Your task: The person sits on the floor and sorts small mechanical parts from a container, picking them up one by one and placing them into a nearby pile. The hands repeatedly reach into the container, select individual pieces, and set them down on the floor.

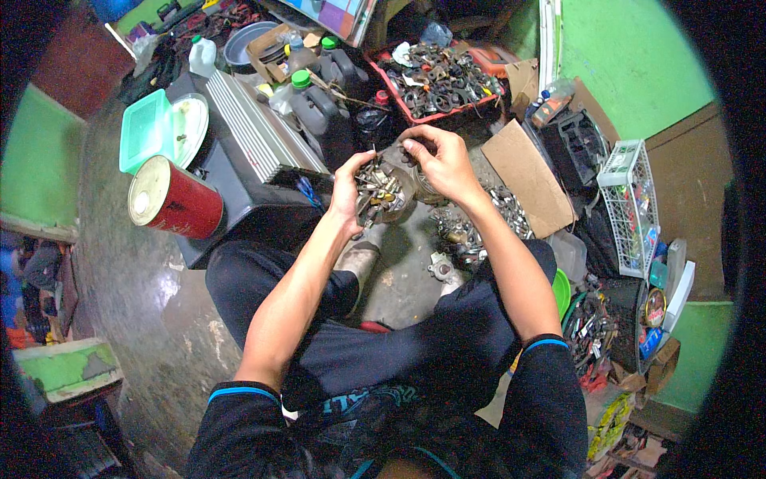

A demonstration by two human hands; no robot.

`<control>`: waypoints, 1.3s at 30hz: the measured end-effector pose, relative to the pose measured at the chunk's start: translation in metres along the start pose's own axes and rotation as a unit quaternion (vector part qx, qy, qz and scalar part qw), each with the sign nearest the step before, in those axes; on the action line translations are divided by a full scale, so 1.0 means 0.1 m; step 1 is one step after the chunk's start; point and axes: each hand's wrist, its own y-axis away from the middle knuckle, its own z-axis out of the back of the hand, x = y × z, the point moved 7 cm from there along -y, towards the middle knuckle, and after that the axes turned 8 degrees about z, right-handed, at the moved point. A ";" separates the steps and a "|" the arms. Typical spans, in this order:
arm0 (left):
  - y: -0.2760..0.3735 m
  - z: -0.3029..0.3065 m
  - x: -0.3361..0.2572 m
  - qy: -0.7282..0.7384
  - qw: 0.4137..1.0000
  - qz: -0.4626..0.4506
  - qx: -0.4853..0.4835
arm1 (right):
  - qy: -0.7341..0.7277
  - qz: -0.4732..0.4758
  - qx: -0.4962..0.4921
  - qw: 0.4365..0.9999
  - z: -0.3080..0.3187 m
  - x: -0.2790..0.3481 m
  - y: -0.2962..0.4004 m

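My left hand (pixel 345 194) grips a clear round container (pixel 409 193) full of small metal parts (pixel 378 190). A thin metal piece stands up near its thumb. Just to the right, my right hand (pixel 441 157) has its thumb and fingers curled close together. Something small and dark shows by its fingertips, but whether they hold it is unclear. Partly under that hand sits a second round container (pixel 426 187) with metal bits in it. Loose metal parts (pixel 458 230) are heaped on the floor beyond my right forearm. A grey metal casting (pixel 441 267) lies at the heap's near edge.
A red crate (pixel 413 114) packed with mechanical parts stands ahead. To the left, a red can (pixel 179 197) and a green plastic box (pixel 143 132) rest on a dark cabinet (pixel 239 179). Dark jugs (pixel 314 105) stand behind it. Cardboard (pixel 526 179) and a white basket (pixel 629 209) are at right.
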 end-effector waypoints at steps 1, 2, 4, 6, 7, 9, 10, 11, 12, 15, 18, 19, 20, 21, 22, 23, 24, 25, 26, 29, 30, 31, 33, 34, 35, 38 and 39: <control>0.00 0.02 0.00 0.001 1.000 -0.001 0.003 | 0.026 -0.011 0.011 1.000 0.00 -0.05 -0.01; -0.01 0.04 -0.01 0.002 1.000 -0.003 0.007 | 0.053 -0.022 0.023 0.998 -0.01 -0.10 -0.01; -0.04 0.10 -0.03 0.011 1.000 -0.012 0.010 | 0.098 -0.029 0.062 0.993 -0.07 -0.22 -0.01; -0.04 0.10 -0.05 0.017 1.000 -0.018 0.003 | 0.127 -0.041 0.087 0.987 -0.13 -0.34 -0.01; -0.01 0.06 -0.06 0.019 1.000 -0.021 -0.006 | 0.134 -0.037 0.082 0.987 -0.13 -0.38 -0.01; 0.01 0.05 -0.06 0.018 0.999 -0.024 -0.025 | 0.147 -0.028 0.075 0.986 -0.15 -0.42 -0.02; 0.01 0.06 -0.07 0.015 0.999 -0.025 -0.036 | 0.157 -0.032 0.073 0.984 -0.16 -0.45 -0.03; 0.01 0.08 -0.07 0.012 0.998 -0.026 -0.047 | 0.168 -0.036 0.072 0.983 -0.16 -0.48 -0.05; -0.01 0.10 -0.07 0.018 0.999 -0.024 -0.037 | 0.179 -0.039 0.070 0.981 -0.17 -0.50 -0.05; -0.05 0.16 -0.07 0.026 1.000 -0.008 -0.004 | 0.169 0.018 0.046 0.984 -0.15 -0.42 -0.06; -0.01 0.11 -0.06 0.020 1.000 0.017 0.013 | 0.104 -0.054 0.063 0.991 -0.15 -0.33 -0.06; 0.02 0.06 -0.05 0.020 1.000 0.022 0.004 | 0.067 -0.042 0.057 0.995 -0.15 -0.27 -0.06; 0.04 0.03 -0.04 0.019 0.999 0.026 -0.005 | 0.031 -0.031 0.050 0.998 -0.15 -0.22 -0.06; 0.03 0.02 -0.04 0.018 1.000 0.024 -0.002 | -0.007 -0.018 0.043 0.999 -0.15 -0.16 -0.06; 0.02 0.03 -0.04 0.016 1.000 0.021 0.001 | -0.026 -0.006 0.060 0.998 -0.17 -0.12 -0.05; 0.01 0.05 -0.03 0.014 1.000 0.019 0.004 | -0.044 0.006 0.076 0.996 -0.19 -0.08 -0.03; -0.01 0.03 -0.03 0.017 0.999 0.029 0.020 | -0.061 0.017 0.091 0.994 -0.21 -0.05 -0.02; -0.02 0.05 -0.02 0.011 0.999 0.031 0.010 | -0.053 0.038 0.093 0.994 -0.20 -0.03 -0.02; -0.03 0.07 -0.02 0.004 0.999 0.032 -0.001 | -0.045 0.058 0.095 0.993 -0.19 -0.01 -0.02; -0.04 0.06 -0.01 0.003 1.000 0.028 -0.001 | -0.018 0.079 0.085 0.993 -0.14 0.02 -0.02; -0.04 0.06 -0.02 0.006 1.000 0.024 0.003 | -0.016 0.080 0.079 0.993 -0.12 0.03 -0.03; -0.05 0.08 -0.02 0.003 1.000 0.020 0.005 | -0.013 0.082 0.074 0.994 -0.10 0.04 -0.04; -0.08 0.11 -0.01 -0.002 1.000 0.014 0.009 | -0.011 0.070 0.056 0.996 -0.06 0.07 -0.04; -0.10 0.13 -0.01 -0.003 1.000 0.013 0.006 | -0.010 0.064 0.047 0.997 -0.05 0.08 -0.04; -0.11 0.14 0.00 -0.005 1.000 0.010 0.003 | -0.003 0.076 0.020 0.997 -0.01 0.09 -0.05; -0.05 0.13 -0.02 -0.019 0.999 0.017 -0.025 | -0.014 0.060 -0.055 0.997 0.17 0.06 -0.07; -0.02 0.14 -0.03 -0.023 0.999 0.019 -0.038 | -0.012 0.059 -0.077 0.995 0.27 0.03 -0.11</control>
